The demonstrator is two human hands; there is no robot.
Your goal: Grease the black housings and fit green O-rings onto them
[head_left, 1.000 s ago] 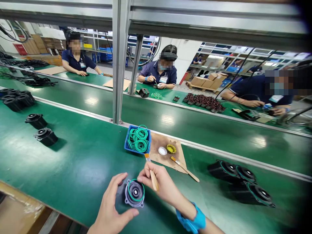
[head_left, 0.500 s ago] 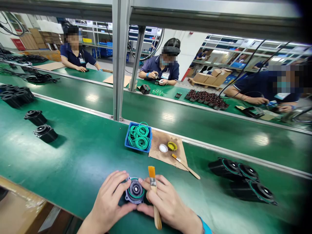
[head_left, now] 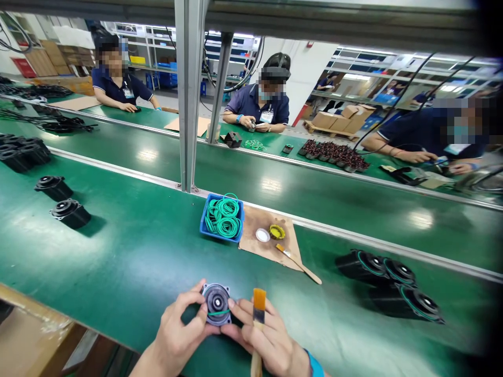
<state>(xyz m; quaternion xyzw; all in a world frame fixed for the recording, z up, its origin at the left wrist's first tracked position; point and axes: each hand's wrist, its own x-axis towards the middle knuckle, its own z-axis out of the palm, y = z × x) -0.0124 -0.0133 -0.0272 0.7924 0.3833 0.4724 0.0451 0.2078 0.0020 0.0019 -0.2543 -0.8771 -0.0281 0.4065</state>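
Note:
A round black housing (head_left: 217, 296) with a flanged rim faces up between my hands at the bottom centre. A green ring (head_left: 218, 313) crosses the lower part of its face as a nearly straight line. My left hand (head_left: 178, 319) grips the housing's left side, thumb and fingers at the rim. My right hand (head_left: 265, 332) touches its right side with the fingertips and also holds a brush (head_left: 258, 314) upright, bristles up. Beyond them sits a blue bin (head_left: 221, 217) of green rings. Beside it, cardboard (head_left: 251, 251) carries a white lid (head_left: 262, 235), a yellow-rimmed container (head_left: 276, 232) and a second brush (head_left: 298, 263).
Several black housings (head_left: 408, 309) with green rings stand at the right. Two more (head_left: 70, 213) and a cluster (head_left: 23, 153) are at the left. A metal post (head_left: 187, 104) rises behind the bin. Three people work across the line.
The green ring has gone from a round loop on the housing to a line across its lower face. The held brush has shifted right and down.

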